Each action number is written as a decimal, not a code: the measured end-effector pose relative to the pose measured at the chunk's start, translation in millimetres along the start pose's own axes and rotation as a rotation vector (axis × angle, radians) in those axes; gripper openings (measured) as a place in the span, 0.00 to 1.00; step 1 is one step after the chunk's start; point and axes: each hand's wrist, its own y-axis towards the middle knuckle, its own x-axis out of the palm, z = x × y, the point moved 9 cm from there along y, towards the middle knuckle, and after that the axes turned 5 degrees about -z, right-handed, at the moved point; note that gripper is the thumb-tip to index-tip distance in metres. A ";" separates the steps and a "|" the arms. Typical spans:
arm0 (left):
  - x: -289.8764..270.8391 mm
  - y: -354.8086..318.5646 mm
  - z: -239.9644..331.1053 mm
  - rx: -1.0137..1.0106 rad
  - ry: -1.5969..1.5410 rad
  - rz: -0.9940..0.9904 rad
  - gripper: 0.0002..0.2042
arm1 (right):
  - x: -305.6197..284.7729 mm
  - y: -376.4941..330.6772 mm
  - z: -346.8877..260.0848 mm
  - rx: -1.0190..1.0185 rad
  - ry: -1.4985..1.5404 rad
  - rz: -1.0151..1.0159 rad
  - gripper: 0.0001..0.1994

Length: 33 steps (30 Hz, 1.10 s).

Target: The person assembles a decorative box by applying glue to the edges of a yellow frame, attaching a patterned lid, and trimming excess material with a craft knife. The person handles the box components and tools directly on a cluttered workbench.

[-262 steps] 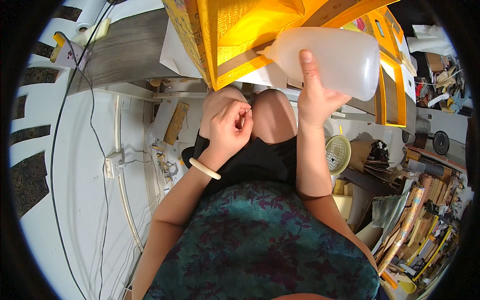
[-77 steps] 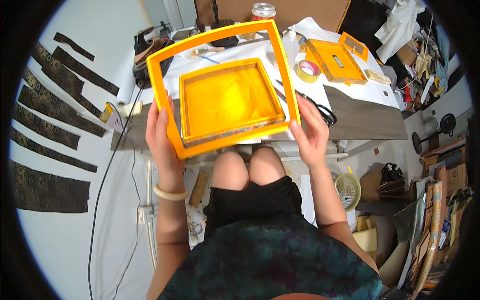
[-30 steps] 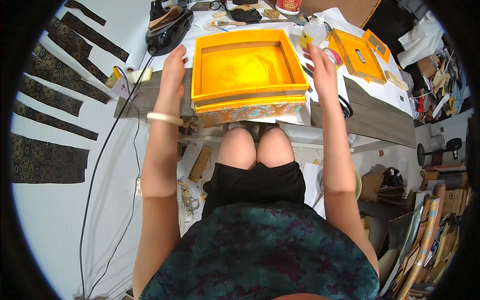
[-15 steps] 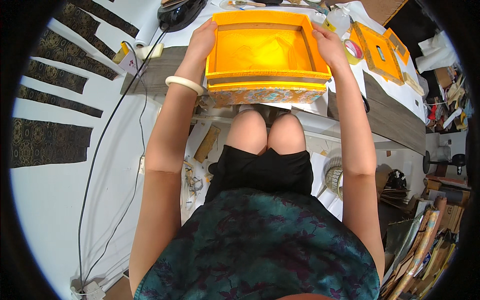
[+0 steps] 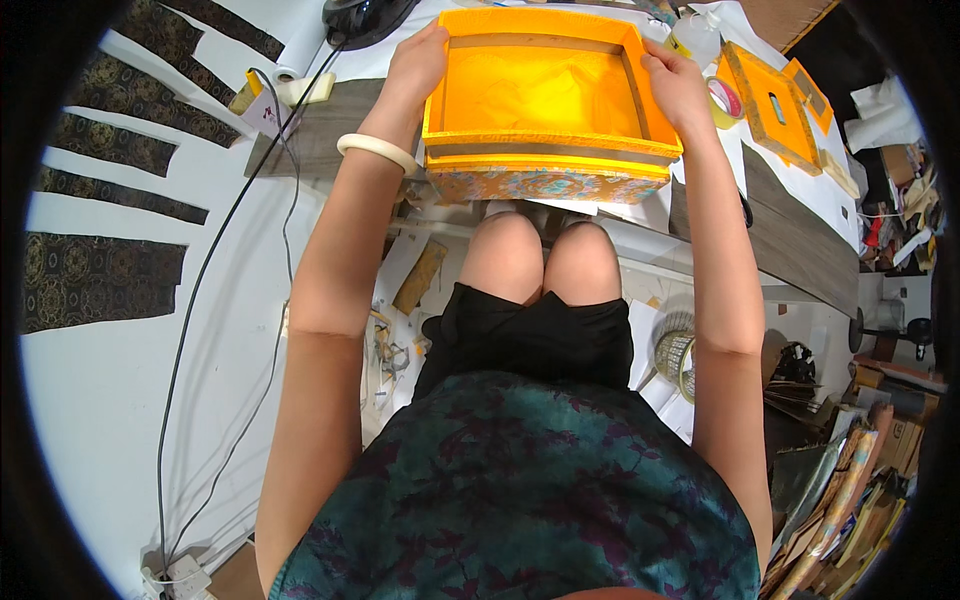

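Note:
A rectangular box (image 5: 553,138) with a bright yellow lining and patterned outer sides stands at the table's front edge, its open top toward me. Its front wall shows a grey-brown band and, lower down, an orange and blue floral pattern (image 5: 550,187). My left hand (image 5: 418,68) grips the left wall near the far corner, its fingers mostly hidden behind the side. At the opposite wall, my right hand (image 5: 676,88) holds the far right part, thumb over the rim. The inside bottom looks slightly creased and shiny.
On the right of the table lie a tape roll (image 5: 725,101), a yellow frame-like panel (image 5: 778,110) and a clear bottle (image 5: 697,38). A dark iron-like device (image 5: 365,22) sits back left, its cable hanging down. Patterned dark strips (image 5: 100,280) lie at left; a basket (image 5: 676,362) stands below.
The box has shifted slightly to the right and a little away, tilting a bit, with both hands still on its sides. The view has moved slightly too.

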 end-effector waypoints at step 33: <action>11.3 -130.6 19.6 0.416 0.139 -0.305 0.26 | -20.7 -125.2 -24.8 -0.272 0.283 -0.182 0.17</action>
